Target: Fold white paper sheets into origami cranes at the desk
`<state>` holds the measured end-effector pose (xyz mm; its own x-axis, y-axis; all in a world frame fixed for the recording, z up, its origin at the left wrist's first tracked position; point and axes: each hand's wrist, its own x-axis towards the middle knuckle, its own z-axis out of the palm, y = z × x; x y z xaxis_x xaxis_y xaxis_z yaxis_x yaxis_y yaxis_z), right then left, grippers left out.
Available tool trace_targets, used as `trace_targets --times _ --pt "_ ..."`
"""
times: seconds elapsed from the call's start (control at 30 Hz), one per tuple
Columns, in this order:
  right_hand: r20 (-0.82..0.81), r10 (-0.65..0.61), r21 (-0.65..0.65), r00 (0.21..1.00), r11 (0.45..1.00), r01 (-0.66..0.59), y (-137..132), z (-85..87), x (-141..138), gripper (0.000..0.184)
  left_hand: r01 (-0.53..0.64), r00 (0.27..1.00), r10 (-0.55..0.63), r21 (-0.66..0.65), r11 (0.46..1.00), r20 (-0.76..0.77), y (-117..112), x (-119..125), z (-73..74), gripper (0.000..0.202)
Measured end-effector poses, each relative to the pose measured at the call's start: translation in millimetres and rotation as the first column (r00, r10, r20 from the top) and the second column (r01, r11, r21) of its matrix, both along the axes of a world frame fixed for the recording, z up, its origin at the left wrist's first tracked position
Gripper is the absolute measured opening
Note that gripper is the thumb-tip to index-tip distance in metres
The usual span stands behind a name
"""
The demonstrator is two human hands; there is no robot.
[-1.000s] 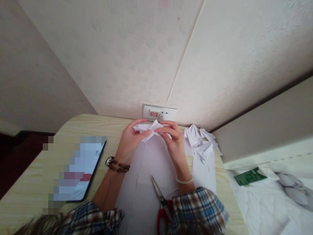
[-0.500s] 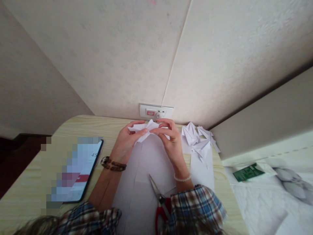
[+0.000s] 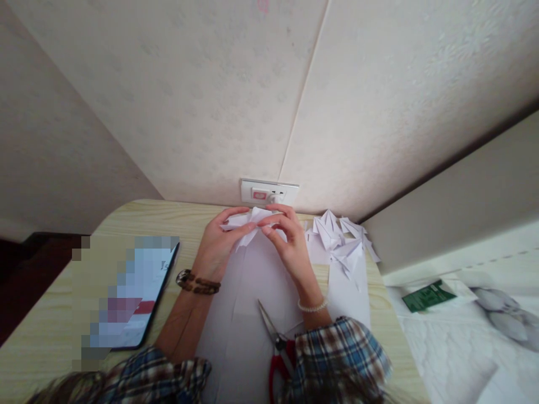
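A folded piece of white paper (image 3: 249, 235) with pointed flaps is held between my two hands, above the far part of the table. My left hand (image 3: 217, 241) grips its left side, thumb on top near the centre. The fingertips of my right hand (image 3: 290, 238) pinch it near the middle, and those fingers cover part of its right side. White paper sheets (image 3: 256, 286) lie below my hands. Scissors with red handles (image 3: 275, 339) rest on the sheets beside my right forearm, blades pointing away from me.
Several folded white paper shapes (image 3: 337, 238) are piled right of my right hand. At the left a tablet or phone (image 3: 147, 306) lies on the wooden table (image 3: 130, 219). A wall socket (image 3: 269, 192) with a plug sits behind. A green packet (image 3: 429, 295) lies at the right.
My right hand has shifted slightly left and its thumb and fingers now pinch nearer the paper's centre. The paper's upper flap looks wider and less pointed.
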<state>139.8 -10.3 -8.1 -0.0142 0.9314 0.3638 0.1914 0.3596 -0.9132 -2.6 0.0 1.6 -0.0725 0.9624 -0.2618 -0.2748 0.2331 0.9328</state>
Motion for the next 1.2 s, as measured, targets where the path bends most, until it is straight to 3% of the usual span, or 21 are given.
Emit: trace_targets --times 0.23,0.3,0.47,0.67,0.97,1.2 --pt "-0.028 -0.051 -0.064 0.998 0.997 0.049 3 -5.3 -3 0.003 -0.028 0.970 0.060 0.137 0.990 -0.235 2 1 -4.8 0.038" --pt "-0.053 -0.061 -0.091 0.997 0.994 0.056 4 -8.8 -4 0.011 -0.027 0.964 0.066 0.152 0.988 -0.259 2 0 -6.1 0.038" --pt "-0.086 -0.099 -0.194 0.991 0.978 0.080 7 -14.3 -5 0.024 -0.025 0.964 0.060 0.139 0.990 -0.258 3 1 -6.2 0.038" --pt "-0.090 -0.049 -0.236 0.995 0.971 0.026 7 -12.2 -4 0.011 -0.033 0.963 0.071 0.147 0.989 -0.259 2 3 -2.3 0.035" --pt "-0.178 -0.061 -0.225 0.982 0.974 0.020 7 -11.7 -4 0.015 -0.013 0.978 0.036 0.115 0.993 -0.208 0 5 -0.7 0.037" --pt "-0.189 -0.038 -0.243 0.981 0.970 -0.009 7 -10.1 -5 0.016 -0.006 0.962 0.044 0.142 0.990 -0.268 0 3 -1.0 0.032"
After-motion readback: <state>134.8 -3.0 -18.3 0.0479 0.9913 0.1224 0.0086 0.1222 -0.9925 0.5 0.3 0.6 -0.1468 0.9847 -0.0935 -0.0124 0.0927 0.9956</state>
